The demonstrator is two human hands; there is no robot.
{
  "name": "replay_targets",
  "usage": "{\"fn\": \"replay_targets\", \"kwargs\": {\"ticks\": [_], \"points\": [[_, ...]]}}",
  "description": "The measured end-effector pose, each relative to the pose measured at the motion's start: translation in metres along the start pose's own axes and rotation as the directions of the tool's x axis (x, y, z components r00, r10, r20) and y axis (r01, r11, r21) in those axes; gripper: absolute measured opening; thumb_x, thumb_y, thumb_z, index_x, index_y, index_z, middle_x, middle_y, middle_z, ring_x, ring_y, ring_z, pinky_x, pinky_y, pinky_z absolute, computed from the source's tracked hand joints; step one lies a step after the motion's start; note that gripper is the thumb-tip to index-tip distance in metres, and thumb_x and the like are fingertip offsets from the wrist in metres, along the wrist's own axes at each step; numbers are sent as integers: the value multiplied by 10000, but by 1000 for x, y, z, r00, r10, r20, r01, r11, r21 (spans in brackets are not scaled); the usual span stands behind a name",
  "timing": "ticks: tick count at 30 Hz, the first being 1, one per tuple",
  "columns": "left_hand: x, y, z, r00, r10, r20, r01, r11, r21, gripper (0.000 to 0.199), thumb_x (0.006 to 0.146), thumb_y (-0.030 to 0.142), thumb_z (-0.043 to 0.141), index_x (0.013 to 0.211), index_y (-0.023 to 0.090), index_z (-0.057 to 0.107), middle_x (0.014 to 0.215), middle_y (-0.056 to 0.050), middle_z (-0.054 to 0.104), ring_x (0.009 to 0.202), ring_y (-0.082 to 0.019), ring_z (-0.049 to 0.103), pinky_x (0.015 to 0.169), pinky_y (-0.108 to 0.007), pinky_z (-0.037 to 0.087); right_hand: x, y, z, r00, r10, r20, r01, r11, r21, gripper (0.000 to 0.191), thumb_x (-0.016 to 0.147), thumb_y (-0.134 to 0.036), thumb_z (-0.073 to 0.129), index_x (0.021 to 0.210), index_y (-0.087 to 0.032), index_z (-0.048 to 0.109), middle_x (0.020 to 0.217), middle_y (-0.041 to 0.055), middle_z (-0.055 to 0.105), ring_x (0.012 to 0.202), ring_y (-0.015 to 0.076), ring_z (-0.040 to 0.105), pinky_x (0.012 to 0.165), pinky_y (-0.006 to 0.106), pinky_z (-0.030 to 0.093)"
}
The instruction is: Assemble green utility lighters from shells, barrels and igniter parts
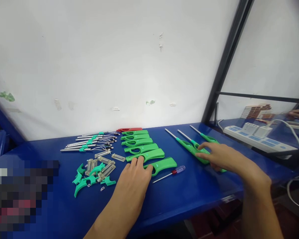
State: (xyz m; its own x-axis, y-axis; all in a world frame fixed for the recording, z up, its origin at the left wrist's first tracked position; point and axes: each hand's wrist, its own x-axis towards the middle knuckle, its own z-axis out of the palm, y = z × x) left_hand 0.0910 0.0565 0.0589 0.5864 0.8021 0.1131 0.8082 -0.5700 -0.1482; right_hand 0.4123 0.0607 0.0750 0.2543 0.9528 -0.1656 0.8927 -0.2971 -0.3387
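Observation:
Over the front end of a green lighter casing (165,164), my left hand (136,174) curls its fingers and pinches it; its fingertips are partly hidden. Another green casing (153,155) lies just behind. On the right, my right hand (219,156) has thumb and index finger around the handle of a green lighter (194,145) with a metal rod. A second rodded green lighter (185,144) lies against it on the left, and a third green lighter (208,138) lies behind. Between my hands rests a screwdriver (175,171) with a clear purple-red handle.
Metal rods with wires (89,142) are piled at the back left. Clear fuel tanks (106,171) and green triggers (83,182) lie in front. More green casings (137,142) and a red casing (131,129) stand behind. A white power strip (256,139) lies right, beyond the frame post (224,63).

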Motion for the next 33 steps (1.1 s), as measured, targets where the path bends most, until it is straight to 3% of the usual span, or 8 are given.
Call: {"fn": "replay_targets", "kwargs": {"ticks": [3, 7, 13, 17, 22, 25, 30, 33], "points": [[-1, -1, -2, 1000, 29, -5, -29, 1000, 2, 301, 896, -7, 617, 1109, 179, 719, 1155, -141, 704, 1037, -326, 730, 846, -442, 636, -13, -9, -1, 985, -172, -4, 172, 985, -2, 492, 989, -563, 579, 1340, -229, 668, 720, 27, 772, 691, 260, 754, 648, 335, 508], [0, -3, -6, 998, 34, -46, -34, 999, -7, 316, 872, -16, 624, 1111, 178, 696, 1120, -129, 712, 980, -312, 737, 790, -396, 623, -29, -31, 8, 908, -401, 121, 396, 916, 64, 342, 933, -484, 699, 1212, -287, 733, 830, -4, 784, 763, 223, 732, 713, 310, 501], [-9, -13, -18, 988, -39, -148, 26, 996, -88, 242, 1040, 89, 464, 1061, 207, 674, 1126, -90, 713, 849, -225, 728, 624, -285, 530, -32, -56, 21, 818, -531, 221, 509, 848, 152, 280, 906, -332, 750, 1186, -322, 763, 835, -25, 754, 743, 184, 692, 642, 260, 452], [-18, -27, -27, 975, -91, -202, 25, 952, -305, 227, 1080, 201, 446, 1055, 245, 668, 1041, -29, 742, 811, -212, 720, 667, -312, 507, -22, -56, 23, 827, -507, 242, 484, 862, 153, 154, 879, -322, 776, 1023, -270, 792, 784, -24, 722, 696, 170, 658, 608, 262, 423], [-23, -45, -36, 955, -216, -204, 37, 767, -640, 259, 1051, 376, 460, 1003, 268, 690, 879, 13, 781, 794, -217, 720, 701, -328, 473, -19, -40, 16, 847, -472, 244, 456, 881, 123, 95, 805, -293, 809, 887, -245, 810, 742, -17, 709, 700, 175, 657, 610, 264, 421], [-22, -53, -41, 954, -263, -147, 92, 718, -690, 277, 1001, 430, 491, 981, 270, 716, 862, 8, 795, 810, -234, 736, 719, -342, 488, -23, -26, 7, 868, -450, 210, 441, 893, 91, 125, 847, -363, 775, 887, -251, 814, 765, -1, 728, 729, 190, 674, 646, 275, 449], [-23, -58, -45, 954, -279, -112, 129, 717, -685, 295, 966, 448, 499, 922, 264, 725, 828, -2, 801, 764, -243, 737, 675, -348, 479, -20, -10, -6, 935, -349, 60, 351, 936, -16, 391, 967, -607, 618, 932, -269, 810, 900, 36, 798, 827, 250, 729, 709, 324, 491], [-23, -56, -44, 963, -259, -80, 134, 712, -689, 309, 960, 452, 501, 900, 261, 736, 836, -11, 810, 770, -242, 746, 676, -342, 490, -12, -13, -4, 952, -304, -34, 301, 951, -78, 432, 993, -611, 557, 981, -256, 804, 947, 61, 814, 866, 273, 744, 743, 344, 497]]}}
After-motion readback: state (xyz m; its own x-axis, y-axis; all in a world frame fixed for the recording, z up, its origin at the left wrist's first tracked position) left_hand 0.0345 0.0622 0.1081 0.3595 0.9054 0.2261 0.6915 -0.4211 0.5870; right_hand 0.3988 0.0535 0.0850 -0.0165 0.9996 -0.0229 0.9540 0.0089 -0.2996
